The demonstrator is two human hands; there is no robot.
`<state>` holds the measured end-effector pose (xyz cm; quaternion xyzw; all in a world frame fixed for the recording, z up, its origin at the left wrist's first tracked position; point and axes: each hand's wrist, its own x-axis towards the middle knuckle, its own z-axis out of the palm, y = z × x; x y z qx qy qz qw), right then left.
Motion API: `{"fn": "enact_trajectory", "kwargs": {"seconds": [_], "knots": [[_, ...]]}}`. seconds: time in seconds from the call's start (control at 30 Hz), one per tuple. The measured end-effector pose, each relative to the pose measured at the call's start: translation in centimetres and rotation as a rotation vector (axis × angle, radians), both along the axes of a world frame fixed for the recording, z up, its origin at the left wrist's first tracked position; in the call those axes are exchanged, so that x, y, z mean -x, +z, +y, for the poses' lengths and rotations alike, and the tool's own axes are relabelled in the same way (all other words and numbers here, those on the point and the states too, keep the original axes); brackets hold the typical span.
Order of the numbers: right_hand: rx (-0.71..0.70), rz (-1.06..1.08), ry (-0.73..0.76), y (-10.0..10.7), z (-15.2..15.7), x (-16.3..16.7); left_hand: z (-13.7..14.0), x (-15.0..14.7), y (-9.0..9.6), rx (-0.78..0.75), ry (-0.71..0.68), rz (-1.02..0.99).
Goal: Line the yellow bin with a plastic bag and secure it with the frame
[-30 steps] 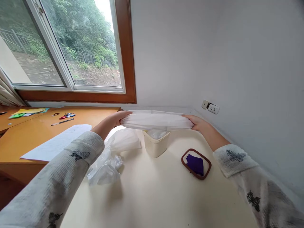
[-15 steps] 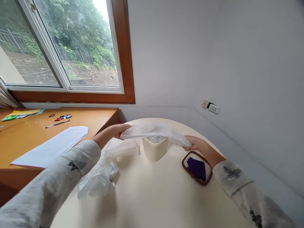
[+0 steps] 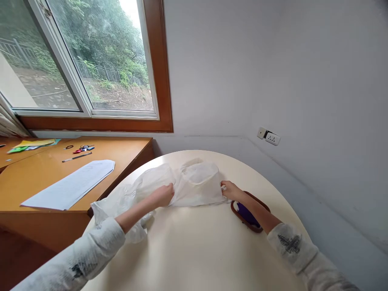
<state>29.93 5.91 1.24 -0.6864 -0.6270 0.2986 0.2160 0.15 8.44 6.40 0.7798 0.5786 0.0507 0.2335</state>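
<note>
A translucent white plastic bag (image 3: 197, 196) drapes over a small cream bin near the far side of the round table (image 3: 188, 246). Through the thin film the bin's rim shows faintly, while its walls are covered. My left hand (image 3: 164, 195) is closed on the bag's edge left of the bin. On the other side, my right hand (image 3: 230, 190) pinches a gathered bit of the same edge. More crumpled clear plastic bags (image 3: 121, 206) lie to the left, partly behind my left forearm. Beneath my right forearm sits a brown-rimmed frame (image 3: 257, 229) with dark purple cloth (image 3: 247, 214) in it, partly hidden.
A wooden desk (image 3: 130, 151) adjoins the table at left, bearing paper sheets (image 3: 75, 184), a pen (image 3: 76, 157), keys (image 3: 85, 148) and coloured papers (image 3: 34, 143). Behind are a window (image 3: 106, 60) and a white wall with a socket (image 3: 272, 138).
Both hands have come down and nearer to me, pulling the bag from above the bin down over its rim and front. My right forearm now covers part of the brown-rimmed frame.
</note>
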Motion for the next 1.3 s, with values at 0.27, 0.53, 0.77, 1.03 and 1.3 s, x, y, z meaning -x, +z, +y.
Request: {"fn": "enact_trajectory", "kwargs": {"seconds": [0.27, 0.53, 0.77, 1.03, 1.3], "knots": [[-0.230, 0.062, -0.015, 2.0, -0.5, -1.4, -1.9, 1.0, 2.9, -0.269, -0.034, -0.222], [-0.477, 0.902, 0.043, 1.8, -1.3, 4.8, -1.5, -3.7, 0.4, -0.117, -0.147, -0.993], [-0.424, 0.853, 0.000, -2.2, -0.9, 7.9, -1.5, -5.3, -4.5, -0.141, -0.073, -1.097], [-0.382, 0.619, -0.008, -5.4, -1.0, 7.1, -1.6, -4.9, -7.1, -0.101, -0.061, -0.875], [-0.319, 0.284, 0.164, -2.3, -2.4, 3.3, -3.7, -4.4, -6.6, -0.079, -0.078, -0.719]]}}
